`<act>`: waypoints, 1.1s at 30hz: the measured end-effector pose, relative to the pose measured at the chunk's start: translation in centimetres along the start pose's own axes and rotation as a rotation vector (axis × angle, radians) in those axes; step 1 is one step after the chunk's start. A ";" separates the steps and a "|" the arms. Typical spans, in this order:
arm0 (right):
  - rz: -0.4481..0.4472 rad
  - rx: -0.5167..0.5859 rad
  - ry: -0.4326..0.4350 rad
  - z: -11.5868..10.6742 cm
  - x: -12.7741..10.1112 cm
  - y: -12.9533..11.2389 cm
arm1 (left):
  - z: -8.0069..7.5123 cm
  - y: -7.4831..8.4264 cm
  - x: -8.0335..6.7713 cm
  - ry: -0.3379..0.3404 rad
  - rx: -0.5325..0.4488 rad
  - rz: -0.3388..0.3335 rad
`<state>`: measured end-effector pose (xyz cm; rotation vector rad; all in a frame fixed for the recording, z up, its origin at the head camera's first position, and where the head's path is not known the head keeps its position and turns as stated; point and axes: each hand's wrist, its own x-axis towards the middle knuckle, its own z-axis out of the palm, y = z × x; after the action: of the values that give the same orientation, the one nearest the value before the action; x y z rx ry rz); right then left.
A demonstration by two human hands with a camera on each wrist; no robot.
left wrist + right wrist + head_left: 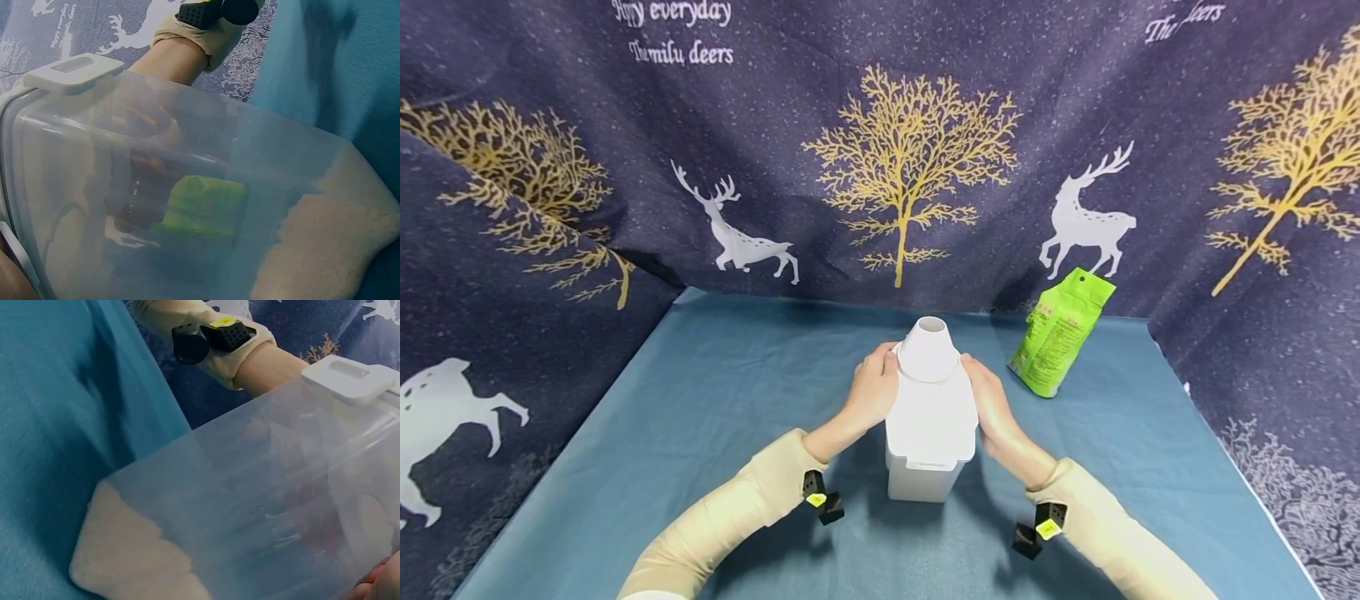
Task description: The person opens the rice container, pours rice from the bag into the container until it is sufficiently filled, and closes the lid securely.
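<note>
Two hands: both rest on one container, one on each side of it.
Surface: a table (715,392) covered in plain teal cloth.
Room: dark blue fabric (880,108) printed with gold trees and white deer hangs behind the table and along both sides.
Left hand (872,390): fingers curve around the container's left side, up near the funnel's base.
Container (931,437): one clear plastic container with a white lid, standing upright at the table's middle; pale grain lies in its bottom, seen in the wrist views.
Funnel (928,350): one white funnel sits on the lid, narrow open end up.
Axis: the container's long axis runs vertically, opening pointing upward.
Right hand (992,404): fingers curve around the container's right side, opposite the left.
Bag (1060,332): one green packet leans against the back fabric, near the container's right and apart from it.
</note>
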<state>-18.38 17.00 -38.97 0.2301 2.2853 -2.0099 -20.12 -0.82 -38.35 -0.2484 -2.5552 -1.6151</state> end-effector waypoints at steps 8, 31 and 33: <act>0.035 0.202 -0.030 -0.3 0.1 -0.5 | 0.0 0.2 0.0 0.003 -0.009 0.011; -0.078 -0.100 0.004 -0.5 0.6 -1.3 | -0.7 0.4 -0.1 -0.020 0.088 0.045; -0.074 -0.115 -0.025 -0.7 0.8 -1.5 | -0.9 0.6 -0.4 -0.045 0.106 0.058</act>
<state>-19.44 17.55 -37.57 0.1134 2.4180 -1.8942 -19.56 -1.45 -37.47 -0.3491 -2.6306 -1.4660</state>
